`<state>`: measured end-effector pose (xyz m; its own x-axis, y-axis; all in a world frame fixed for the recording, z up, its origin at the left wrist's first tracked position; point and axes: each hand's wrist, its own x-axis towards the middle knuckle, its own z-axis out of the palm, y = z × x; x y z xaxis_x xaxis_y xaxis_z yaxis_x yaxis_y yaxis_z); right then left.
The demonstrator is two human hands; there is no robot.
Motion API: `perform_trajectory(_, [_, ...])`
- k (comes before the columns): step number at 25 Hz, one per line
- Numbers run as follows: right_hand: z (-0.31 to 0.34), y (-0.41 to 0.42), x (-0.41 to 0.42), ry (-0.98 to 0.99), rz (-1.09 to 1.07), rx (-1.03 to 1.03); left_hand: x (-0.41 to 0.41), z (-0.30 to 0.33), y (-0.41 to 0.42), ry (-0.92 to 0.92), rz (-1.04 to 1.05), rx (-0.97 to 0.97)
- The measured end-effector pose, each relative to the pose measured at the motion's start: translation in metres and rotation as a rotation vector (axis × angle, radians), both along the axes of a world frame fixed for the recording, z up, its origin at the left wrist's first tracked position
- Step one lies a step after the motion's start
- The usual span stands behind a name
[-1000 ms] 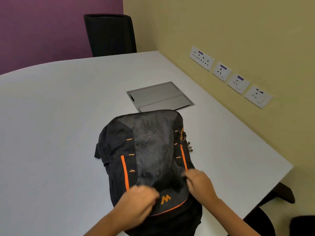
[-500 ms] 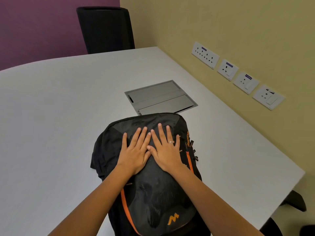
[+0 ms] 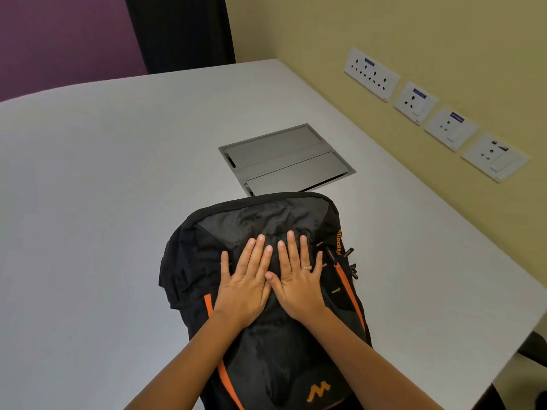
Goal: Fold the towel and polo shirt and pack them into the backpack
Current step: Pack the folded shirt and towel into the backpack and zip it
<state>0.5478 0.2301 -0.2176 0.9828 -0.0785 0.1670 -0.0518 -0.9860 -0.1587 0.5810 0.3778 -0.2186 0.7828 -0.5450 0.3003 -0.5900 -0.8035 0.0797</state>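
Two flat hands press on the black-and-orange backpack (image 3: 266, 291), which lies front-up on the white desk (image 3: 103, 202) near its right edge. The left hand (image 3: 245, 285) and right hand (image 3: 299, 282) lie side by side with thumbs touching; each grip is open, fingers straight and spread, holding nothing. A ring (image 3: 306, 267) shows on the right hand. Just beyond the backpack sits a grey cable hatch (image 3: 284, 158) set into the desk. Wall sockets (image 3: 414, 102) line the yellow wall; a black chair (image 3: 180, 31) stands behind the desk.
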Motion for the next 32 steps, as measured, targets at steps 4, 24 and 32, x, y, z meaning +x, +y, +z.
perform_trajectory(4, [0.019,0.005,0.0,-0.019,-0.037,0.116,-0.009,0.047,0.02,0.021,-0.015,-0.228])
perform_trajectory(24, [0.03,0.016,0.005,0.156,-0.153,0.176,0.068,0.046,0.079,1.308,0.467,-0.817])
perform_trajectory(32, [0.041,-0.118,0.018,0.173,-0.112,0.285,0.072,0.041,-0.032,1.357,0.359,-0.752])
